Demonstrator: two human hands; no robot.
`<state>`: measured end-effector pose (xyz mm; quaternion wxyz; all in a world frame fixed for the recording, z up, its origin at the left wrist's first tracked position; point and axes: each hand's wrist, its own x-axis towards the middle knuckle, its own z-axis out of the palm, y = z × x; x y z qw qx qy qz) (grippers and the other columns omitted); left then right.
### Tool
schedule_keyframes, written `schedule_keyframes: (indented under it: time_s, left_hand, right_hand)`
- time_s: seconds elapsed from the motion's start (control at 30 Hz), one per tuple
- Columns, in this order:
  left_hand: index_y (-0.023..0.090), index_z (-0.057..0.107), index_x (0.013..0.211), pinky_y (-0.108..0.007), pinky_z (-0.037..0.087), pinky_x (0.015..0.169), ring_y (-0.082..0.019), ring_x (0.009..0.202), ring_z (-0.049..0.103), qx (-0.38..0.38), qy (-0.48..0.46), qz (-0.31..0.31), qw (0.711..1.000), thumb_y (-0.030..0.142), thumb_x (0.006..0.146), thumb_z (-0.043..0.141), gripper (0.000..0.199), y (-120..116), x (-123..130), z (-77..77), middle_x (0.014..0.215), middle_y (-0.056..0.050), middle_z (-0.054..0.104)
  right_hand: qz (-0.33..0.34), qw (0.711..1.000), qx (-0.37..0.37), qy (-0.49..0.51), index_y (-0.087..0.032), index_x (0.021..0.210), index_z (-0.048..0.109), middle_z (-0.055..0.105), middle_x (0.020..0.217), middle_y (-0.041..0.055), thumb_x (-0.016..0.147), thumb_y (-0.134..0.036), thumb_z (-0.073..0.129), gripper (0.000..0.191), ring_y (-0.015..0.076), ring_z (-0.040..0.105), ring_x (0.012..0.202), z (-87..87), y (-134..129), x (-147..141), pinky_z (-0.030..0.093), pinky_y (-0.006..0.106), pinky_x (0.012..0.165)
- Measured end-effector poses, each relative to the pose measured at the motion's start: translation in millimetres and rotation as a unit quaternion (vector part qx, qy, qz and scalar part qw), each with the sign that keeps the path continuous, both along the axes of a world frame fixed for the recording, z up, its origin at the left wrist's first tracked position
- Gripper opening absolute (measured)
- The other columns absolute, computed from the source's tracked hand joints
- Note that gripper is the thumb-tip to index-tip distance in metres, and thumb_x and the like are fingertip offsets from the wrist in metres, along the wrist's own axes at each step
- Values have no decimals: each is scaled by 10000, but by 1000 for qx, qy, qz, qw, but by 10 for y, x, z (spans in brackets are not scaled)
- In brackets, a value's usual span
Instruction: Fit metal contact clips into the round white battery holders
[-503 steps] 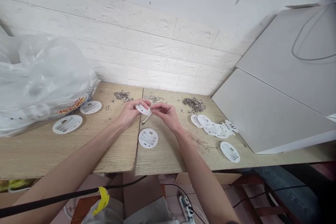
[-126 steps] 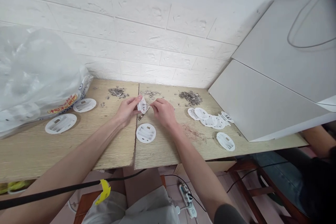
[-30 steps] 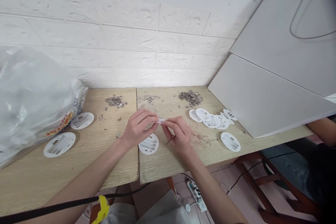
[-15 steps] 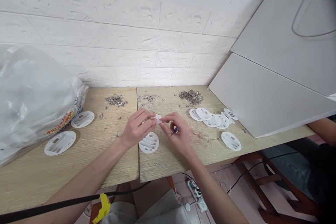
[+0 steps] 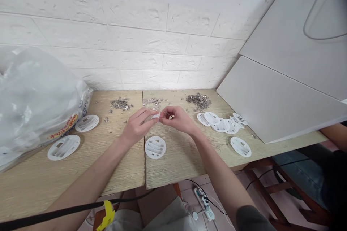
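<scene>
Between my two hands, above the tabletop, is a small white plastic piece (image 5: pixel 156 116). My left hand (image 5: pixel 137 124) pinches it from the left, thumb and fingers closed. My right hand (image 5: pixel 177 119) meets it from the right with fingertips pinched together. A thin metal-looking tool (image 5: pixel 168 114) sticks out among the right fingers; most of it is hidden, so its kind is unclear. Just below the hands, a round white plastic cover (image 5: pixel 155 147) with slotted compartments lies flat on the table.
Piles of small metal pieces lie at the left (image 5: pixel 121 104), middle (image 5: pixel 154 101) and right (image 5: pixel 199 101). Several white covers (image 5: pixel 221 125) overlap at right. A large plastic bag (image 5: pixel 35 104) stands left, a white panel (image 5: pixel 282 97) right. Another person's arm (image 5: pixel 334 136) shows beyond it.
My right hand has turned and risen slightly, its fingers now reaching left to the white piece. The blue end seen in its palm is now hidden. My left hand has shifted up a little.
</scene>
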<state>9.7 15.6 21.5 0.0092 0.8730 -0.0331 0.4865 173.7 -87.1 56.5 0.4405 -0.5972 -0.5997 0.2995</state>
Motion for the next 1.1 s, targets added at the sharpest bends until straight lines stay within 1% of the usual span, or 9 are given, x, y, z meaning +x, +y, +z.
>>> schedule_keyframes:
  time_s: [0.17,0.3,0.37,0.43,0.53,0.67,0.87,0.97,1.1]
  left_hand:
    - [194,625,890,-355,512,848,-177,993,602,-63,17,-16,998,91,847,550,134,34,-14,-11,1016,-83,682]
    - [194,662,919,-303,508,783,-162,882,617,-255,31,34,966,217,859,558,122,24,19,-44,926,-58,669]
    - [180,675,910,-288,511,725,-167,826,625,-395,27,49,917,286,815,613,155,14,47,-68,893,-54,668]
    - [155,679,890,-288,514,689,-180,790,635,-530,20,36,847,344,741,681,240,4,76,-82,882,-61,682]
    - [123,685,873,-294,510,676,-193,759,639,-661,2,15,750,413,618,767,395,-4,106,-72,858,-76,704]
    - [108,701,860,-282,487,637,-182,704,620,-721,-35,41,690,449,508,815,503,10,109,-52,818,-83,711]
    - [108,700,815,-250,460,590,-158,654,600,-722,-38,37,690,428,510,812,456,33,112,-108,771,-75,701]
    - [108,708,815,-235,440,559,-141,622,580,-735,-26,31,677,417,550,793,416,22,132,-136,740,-66,691]
    - [98,701,750,-212,427,534,-120,598,559,-784,-32,-4,620,377,593,773,329,1,158,-135,682,-53,666]
  right_hand:
    - [50,992,-55,104,-140,720,596,481,576,-48,708,-329,670,203,56,391,518,-81,145,43,298,194,495]
    - [-24,987,0,157,-150,800,605,473,575,-49,732,-441,670,305,62,394,512,-235,193,-5,291,192,472]
    - [-49,983,25,175,-156,826,605,493,610,-39,744,-496,654,354,65,410,529,-291,203,-41,314,195,484]
    - [-56,981,30,186,-157,853,610,500,627,-33,753,-527,638,385,69,417,534,-327,209,-62,325,199,490]
    - [-65,985,26,160,-147,945,631,530,666,-16,819,-530,554,411,78,440,552,-360,211,-52,343,206,506]
    - [-101,994,30,32,-142,1082,628,629,805,25,935,-420,393,393,94,499,610,-390,193,-22,397,232,603]
    - [-131,963,49,-231,-183,964,709,671,841,36,907,-238,498,226,132,559,730,-382,146,-86,371,240,651]
    - [-158,946,36,-281,-203,934,726,675,841,33,902,-259,521,214,132,557,704,-365,130,-125,348,242,619]
    - [-172,934,27,-311,-218,934,732,681,847,27,901,-260,527,212,136,564,723,-355,121,-143,334,245,608]
